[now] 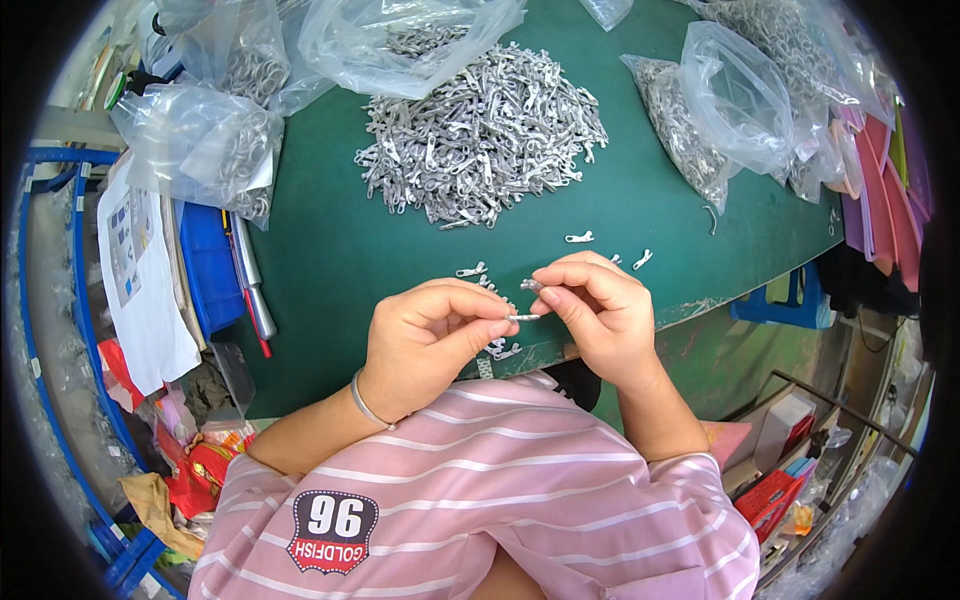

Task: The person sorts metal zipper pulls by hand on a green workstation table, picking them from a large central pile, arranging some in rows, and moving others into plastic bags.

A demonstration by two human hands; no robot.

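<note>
Close to the table's near edge my two hands come together. My left hand [428, 335], with a metal bangle at the wrist, pinches a small silver zipper pull [522, 317] between thumb and fingertips. Thumb and forefinger of my right hand [603, 308] are closed on a second small silver metal piece [531, 285], which looks like a zipper slider. Under and beside the fingers lie several loose zipper pulls [472, 269], partly hidden by my left hand. Farther off, a large heap of the same silver zipper pulls [490, 140] covers the middle of the table.
Clear plastic bags with metal parts stand at the back left [215, 140] and back right [740, 100]. An open plastic bag [400, 50] overhangs the heap. Left of the green table [320, 230] are a blue tray [212, 265], a red pen [257, 325] and paper sheets [140, 270].
</note>
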